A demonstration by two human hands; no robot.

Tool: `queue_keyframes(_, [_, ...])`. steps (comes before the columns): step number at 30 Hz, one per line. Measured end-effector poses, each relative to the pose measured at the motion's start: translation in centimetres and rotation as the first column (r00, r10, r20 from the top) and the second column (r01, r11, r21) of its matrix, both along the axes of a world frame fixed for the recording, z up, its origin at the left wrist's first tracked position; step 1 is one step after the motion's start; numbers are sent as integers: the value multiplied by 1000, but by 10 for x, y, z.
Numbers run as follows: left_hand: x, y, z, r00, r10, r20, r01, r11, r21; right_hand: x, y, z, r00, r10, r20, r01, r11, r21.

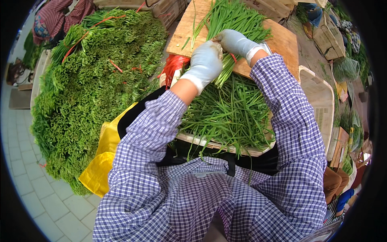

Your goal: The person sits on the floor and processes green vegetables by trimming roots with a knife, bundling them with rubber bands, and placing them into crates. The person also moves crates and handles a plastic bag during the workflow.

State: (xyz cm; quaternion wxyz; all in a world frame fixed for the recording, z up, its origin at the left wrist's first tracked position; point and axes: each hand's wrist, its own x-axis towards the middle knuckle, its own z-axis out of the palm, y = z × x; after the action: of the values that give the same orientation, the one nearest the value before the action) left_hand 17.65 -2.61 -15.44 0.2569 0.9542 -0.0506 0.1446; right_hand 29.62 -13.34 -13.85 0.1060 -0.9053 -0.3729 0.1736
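A bundle of green garlic chives (235, 18) lies across a wooden board (284, 45), its pale cut ends hanging over the near edge. A red plastic strip (232, 57) runs round the stems. My left hand (207, 59) and my right hand (231, 40), both in light blue gloves, meet over the bundle. Their fingers are curled and pinched close together at the strip, whose ends they hide. Below the board, loose green leaves (229, 115) fill a pale plastic crate (208, 140) in front of me.
A large heap of bundled green flower stalks (90, 99) rises at my left. Spare red strips (175, 65) hang beside the board. A yellow sheet (104, 157) lies by my left arm. Another pale crate (317, 99) stands at right. A person in a checked sleeve (80, 13) is far left.
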Motion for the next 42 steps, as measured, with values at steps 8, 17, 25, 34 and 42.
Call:
queue_keyframes(8, [-146,61,42,47,-689,-724,637,579,-509,-5,1,6,999,29,-16,-29,1000,-4])
queue_keyframes(17, [-100,1,-14,760,-245,-602,-550,251,-796,1,3,-5,998,-53,33,55,998,-42])
queue_keyframes(25, [-138,4,-21,784,-283,-553,-258,661,-704,-5,7,-1,996,-86,-15,84,992,-90])
queue_keyframes(34, [-184,56,-2,-28,-469,-883,682,636,-360,0,10,-7,999,-4,48,8,997,-81])
queue_keyframes(42, [-242,58,77,-652,-31,-758,731,240,-639,-2,-1,-10,999,-21,29,23,998,-66])
